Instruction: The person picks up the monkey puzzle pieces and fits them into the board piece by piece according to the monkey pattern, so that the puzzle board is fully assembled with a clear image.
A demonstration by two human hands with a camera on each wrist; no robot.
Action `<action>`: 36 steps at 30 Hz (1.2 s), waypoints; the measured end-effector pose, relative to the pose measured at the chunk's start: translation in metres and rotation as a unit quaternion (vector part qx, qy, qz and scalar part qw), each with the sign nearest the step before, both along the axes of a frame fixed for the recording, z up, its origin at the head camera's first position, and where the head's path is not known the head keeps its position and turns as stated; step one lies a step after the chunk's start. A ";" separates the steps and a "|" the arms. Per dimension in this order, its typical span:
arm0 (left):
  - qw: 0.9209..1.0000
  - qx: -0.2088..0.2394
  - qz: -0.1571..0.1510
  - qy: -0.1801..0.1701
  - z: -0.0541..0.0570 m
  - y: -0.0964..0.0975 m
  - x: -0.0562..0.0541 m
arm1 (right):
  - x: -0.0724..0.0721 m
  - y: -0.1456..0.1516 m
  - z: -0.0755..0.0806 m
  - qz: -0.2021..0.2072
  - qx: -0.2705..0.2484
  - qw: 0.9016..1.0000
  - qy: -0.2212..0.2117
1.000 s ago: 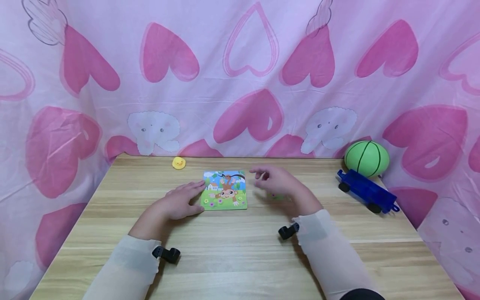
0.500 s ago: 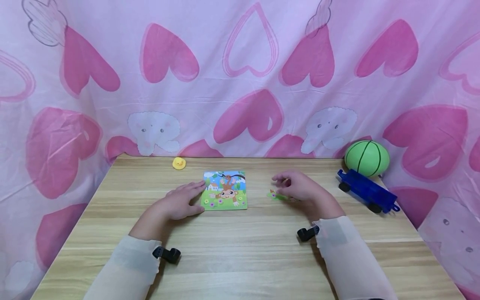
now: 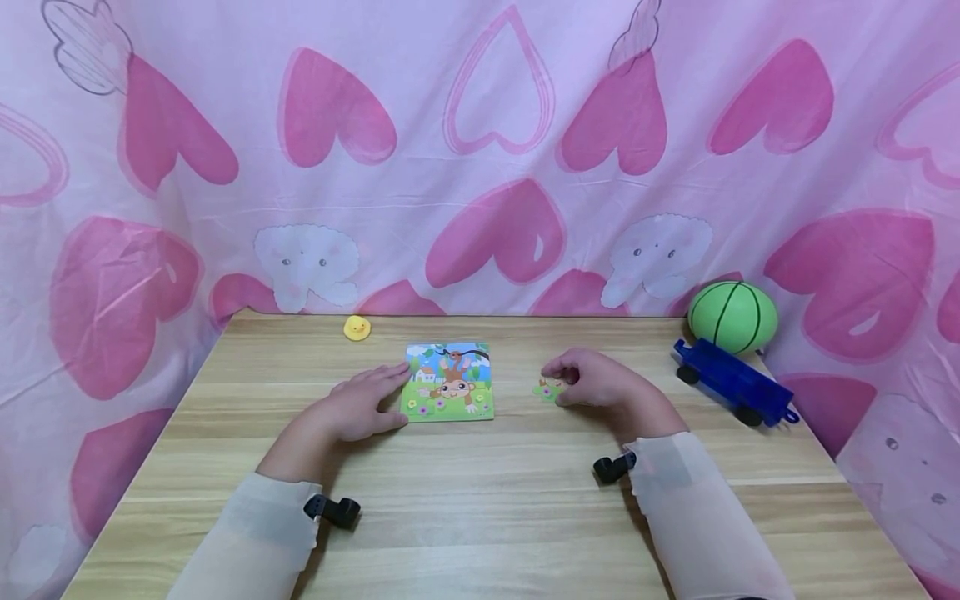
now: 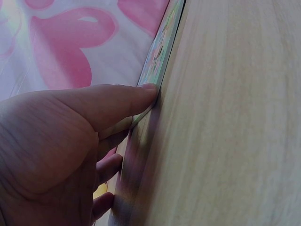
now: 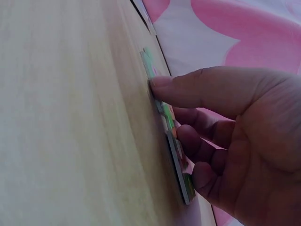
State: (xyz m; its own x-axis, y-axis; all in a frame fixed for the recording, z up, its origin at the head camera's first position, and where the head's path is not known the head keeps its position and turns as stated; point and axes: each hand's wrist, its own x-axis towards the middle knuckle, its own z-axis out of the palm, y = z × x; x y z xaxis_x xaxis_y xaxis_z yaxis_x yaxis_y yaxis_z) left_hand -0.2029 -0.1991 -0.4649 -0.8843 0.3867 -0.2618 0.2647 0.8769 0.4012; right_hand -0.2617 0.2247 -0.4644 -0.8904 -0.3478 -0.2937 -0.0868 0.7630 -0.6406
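A square monkey picture puzzle point(image 3: 448, 382) lies on the table in the head view. My left hand point(image 3: 367, 402) rests at its left side, fingers extended at the upper edge and thumb on the lower left corner. To the right of the puzzle, my right hand point(image 3: 598, 380) pinches a small green puzzle piece point(image 3: 551, 390) with pink flowers, fingers curled and thumb on its near edge. In the right wrist view the thumb touches this piece point(image 5: 148, 60), and another flat puzzle piece point(image 5: 179, 169) lies under the curled fingers. The hand partly hides both.
A yellow rubber duck point(image 3: 357, 327) sits near the back edge, left of the puzzle. At the back right are a green ball point(image 3: 733, 317) and a blue toy wagon point(image 3: 735, 383) with black wheels. A pink heart-printed curtain point(image 3: 495, 100) hangs behind the wooden table point(image 3: 480, 508).
My right hand has moved right, away from the puzzle, and come down onto the loose pieces, its thumb and fingers closing in on one. The left hand has stayed in place.
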 end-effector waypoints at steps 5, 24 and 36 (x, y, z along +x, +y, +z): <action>1.000 0.000 0.000 0.003 0.000 0.000 0.000 | 0.001 -0.004 0.002 0.015 0.027 0.999 0.016; 1.000 0.000 -0.006 0.009 0.002 0.000 0.000 | 0.007 -0.046 0.015 0.031 0.000 0.997 0.064; 1.000 0.001 -0.005 0.007 0.000 -0.001 -0.001 | 0.008 -0.102 0.019 0.098 -0.069 0.990 0.078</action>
